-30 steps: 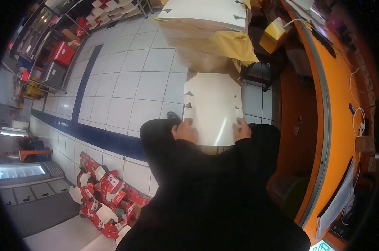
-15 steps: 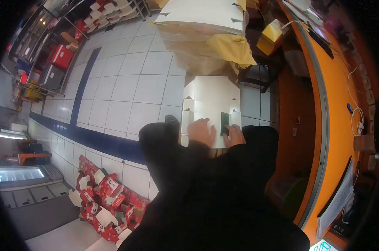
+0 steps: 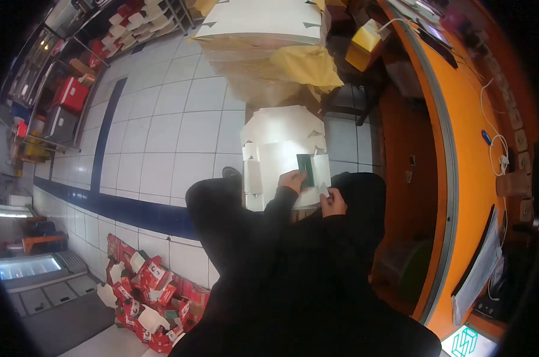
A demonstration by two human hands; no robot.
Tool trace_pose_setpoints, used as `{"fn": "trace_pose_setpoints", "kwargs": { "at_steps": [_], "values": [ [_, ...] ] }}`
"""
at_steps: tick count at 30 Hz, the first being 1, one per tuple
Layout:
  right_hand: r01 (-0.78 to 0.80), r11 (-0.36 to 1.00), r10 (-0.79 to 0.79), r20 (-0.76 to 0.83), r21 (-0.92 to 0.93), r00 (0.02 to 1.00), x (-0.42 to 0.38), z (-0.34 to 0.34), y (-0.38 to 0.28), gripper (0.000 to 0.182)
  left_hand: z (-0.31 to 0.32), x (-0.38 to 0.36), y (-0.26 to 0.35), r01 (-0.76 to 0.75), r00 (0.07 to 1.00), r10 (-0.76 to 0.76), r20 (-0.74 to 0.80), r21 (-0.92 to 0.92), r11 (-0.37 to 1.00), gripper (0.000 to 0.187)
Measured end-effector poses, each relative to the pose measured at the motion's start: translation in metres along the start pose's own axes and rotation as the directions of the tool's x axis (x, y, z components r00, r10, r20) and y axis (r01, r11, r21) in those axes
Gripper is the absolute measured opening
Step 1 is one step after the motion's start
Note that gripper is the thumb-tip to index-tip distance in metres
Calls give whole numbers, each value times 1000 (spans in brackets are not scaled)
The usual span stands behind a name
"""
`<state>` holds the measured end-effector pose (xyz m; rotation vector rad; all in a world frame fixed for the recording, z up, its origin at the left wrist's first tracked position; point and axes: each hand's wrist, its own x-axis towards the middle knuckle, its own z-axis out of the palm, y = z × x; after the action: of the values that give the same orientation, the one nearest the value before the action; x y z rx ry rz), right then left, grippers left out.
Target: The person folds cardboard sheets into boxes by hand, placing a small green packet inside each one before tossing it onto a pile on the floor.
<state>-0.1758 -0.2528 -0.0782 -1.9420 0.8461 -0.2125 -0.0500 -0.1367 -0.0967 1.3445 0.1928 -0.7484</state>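
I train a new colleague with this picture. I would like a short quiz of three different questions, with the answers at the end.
1. True or false: the red cartons lie to the person's left.
2. Which hand is nearer to the dark green flap on the white cardboard?
3. The long counter is: a) blue, b) orange, c) white.

Key: 1. True. 2. The left hand. 3. b.

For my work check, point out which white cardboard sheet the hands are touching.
The near, partly folded sheet, between the knees; the far sheet lies flat, untouched.
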Motion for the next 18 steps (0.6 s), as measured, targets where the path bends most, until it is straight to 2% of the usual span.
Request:
{"fn": "trace_pose_setpoints", "kwargs": {
  "at_steps": [2,4,5,7,8,10,11,13,14,16,17,18],
  "values": [
    [35,998,-35,-4,56,999,-3,0,-16,24,1,-2,-2,-40,998,40,40,12,999,20],
    [320,936,-326,-15,-144,945,-5,1,-25,17,2,-5,-5,-210,975,195,103,162,964,19],
    [316,937,-322,-20,-145,946,-4,5,-28,17,4,-8,-7,-209,975,193,108,163,964,19],
    [390,905,-410,-98,-171,907,-2,11,-34,13,9,-13,-12,-265,963,253,90,461,847,22],
    [387,906,-407,-100,-171,908,-1,13,-31,13,13,-25,1,-264,964,250,92,462,846,22],
    [364,906,-394,-119,-215,911,1,16,-31,15,21,-44,22,-252,961,262,89,673,696,25],
    [360,907,-391,-121,-216,912,3,15,-32,15,21,-42,15,-252,961,259,92,673,696,25],
    [244,951,-267,-105,-191,958,8,14,-35,20,22,-41,4,-324,933,323,161,767,553,31],
    [243,952,-265,-106,-188,958,12,16,-33,20,22,-43,2,-323,933,322,161,770,550,31],
    [190,972,-205,-100,-137,974,20,17,-32,24,23,-43,-2,-353,928,331,171,689,633,37],
    [190,972,-204,-101,-137,974,20,17,-33,24,19,-41,-3,-334,942,269,198,601,726,43],
    [200,962,-222,-109,-187,969,20,17,-34,24,13,-40,-4,-334,942,269,199,601,726,43]
  ]
}}
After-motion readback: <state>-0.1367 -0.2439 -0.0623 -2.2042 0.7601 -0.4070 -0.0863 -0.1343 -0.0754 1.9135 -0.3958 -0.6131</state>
